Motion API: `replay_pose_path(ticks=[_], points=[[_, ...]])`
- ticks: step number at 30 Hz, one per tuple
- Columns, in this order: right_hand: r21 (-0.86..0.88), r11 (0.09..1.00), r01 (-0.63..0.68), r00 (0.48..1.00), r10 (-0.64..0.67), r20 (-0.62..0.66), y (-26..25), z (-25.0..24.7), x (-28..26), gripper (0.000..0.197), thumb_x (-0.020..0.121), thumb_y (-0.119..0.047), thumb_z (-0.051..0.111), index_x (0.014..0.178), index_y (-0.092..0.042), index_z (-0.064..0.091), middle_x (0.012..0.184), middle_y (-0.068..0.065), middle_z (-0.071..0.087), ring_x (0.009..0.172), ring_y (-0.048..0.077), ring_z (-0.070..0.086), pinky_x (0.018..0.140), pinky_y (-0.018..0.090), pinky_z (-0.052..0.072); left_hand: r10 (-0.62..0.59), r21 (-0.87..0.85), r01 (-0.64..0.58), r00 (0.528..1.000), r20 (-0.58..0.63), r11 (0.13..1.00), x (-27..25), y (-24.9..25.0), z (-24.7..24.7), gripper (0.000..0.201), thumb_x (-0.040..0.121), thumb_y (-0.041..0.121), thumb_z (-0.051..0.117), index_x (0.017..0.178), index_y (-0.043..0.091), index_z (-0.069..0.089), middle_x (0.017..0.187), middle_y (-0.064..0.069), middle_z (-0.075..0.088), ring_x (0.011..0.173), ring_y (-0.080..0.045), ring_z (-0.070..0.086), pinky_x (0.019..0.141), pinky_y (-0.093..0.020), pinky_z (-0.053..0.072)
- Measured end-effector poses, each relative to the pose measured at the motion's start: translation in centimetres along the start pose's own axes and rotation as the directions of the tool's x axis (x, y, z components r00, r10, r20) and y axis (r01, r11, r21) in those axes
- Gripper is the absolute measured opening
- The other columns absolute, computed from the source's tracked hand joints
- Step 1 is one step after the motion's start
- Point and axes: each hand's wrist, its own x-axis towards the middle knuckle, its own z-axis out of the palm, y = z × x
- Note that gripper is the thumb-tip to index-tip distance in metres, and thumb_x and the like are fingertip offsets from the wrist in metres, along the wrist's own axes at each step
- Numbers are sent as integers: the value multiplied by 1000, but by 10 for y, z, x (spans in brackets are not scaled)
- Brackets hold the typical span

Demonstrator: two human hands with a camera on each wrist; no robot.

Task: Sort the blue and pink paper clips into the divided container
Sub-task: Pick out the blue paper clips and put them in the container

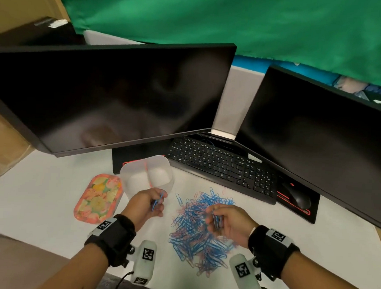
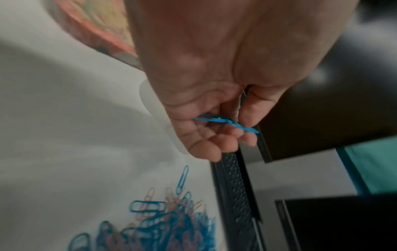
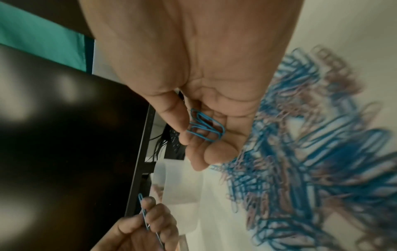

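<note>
Left hand (image 1: 149, 202) pinches blue clips (image 1: 157, 201) beside the container (image 1: 126, 174); right hand (image 1: 229, 221) grips more over the pile (image 1: 193, 239). Best carry each above one compartment before releasing.

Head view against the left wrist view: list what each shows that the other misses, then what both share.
Only the head view shows the right hand pinching blue clips, the mouse, and the container's two compartments. Only the left wrist view shows the left hand's palm side, with fingers curled round its blue clips. Both show the clip pile, the floral tray, the keyboard and the monitors.
</note>
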Motion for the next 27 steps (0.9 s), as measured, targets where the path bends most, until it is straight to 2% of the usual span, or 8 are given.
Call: replay_pose_path(ticks=[4,8,13,15,18,21,23,27], points=[[-110,994,-2,999,8,53,-27,40,21,21,95,-6,45,112,1,56,87,17,65,70,26,64,57,33,52,36,-217,-43,999,-37,975,-7,18,-16,18,81,4,35,77,7,52,69,-8,49,53,-19,49,54,-28,47],[-166,985,51,997,-39,70,-59,89,40,20,93,-7,51,110,2,55,83,15,65,72,26,64,63,33,55,72,-119,-100,974,-216,988,-1,38,-28,14,91,16,47,83,11,57,67,-4,54,59,-18,52,60,-30,48],[-213,976,49,995,-30,92,-85,145,73,12,94,-4,44,88,-4,54,82,15,59,72,27,60,72,35,52,25,-77,-57,929,-368,995,14,56,-36,22,97,28,47,106,12,58,91,-9,59,86,-23,59,78,-36,53],[-229,973,38,996,-19,82,-89,160,86,14,93,-1,42,84,-5,52,81,16,58,70,26,59,69,35,50,14,-57,-39,920,-392,998,18,61,-37,25,97,33,47,111,15,56,97,-9,58,93,-24,56,88,-40,50],[-308,951,28,999,-18,35,-93,173,102,18,89,2,41,78,-6,52,78,14,56,67,22,57,60,31,47,16,-27,-30,909,-417,999,24,66,-39,26,96,34,47,115,17,54,96,-9,55,92,-24,51,86,-39,47],[-342,939,38,999,-42,-6,-94,175,111,14,86,3,44,85,-4,56,79,14,55,68,21,56,65,29,49,35,30,-24,902,-431,999,27,68,-40,30,95,35,48,120,19,52,108,-9,55,100,-24,52,83,-36,44],[-348,936,55,998,-63,-13,-95,169,110,20,86,3,45,98,-4,59,86,16,57,78,24,57,73,32,51,61,102,-20,905,-422,995,30,66,-42,31,96,34,46,124,23,52,121,-5,52,113,-25,51,90,-38,47],[-437,889,135,988,-153,-7,-96,136,87,23,93,-3,44,110,-1,60,94,13,60,83,23,60,74,29,52,275,287,-164,869,-410,944,29,62,-35,11,93,21,52,95,23,62,107,-2,63,101,-23,59,94,-42,51]])
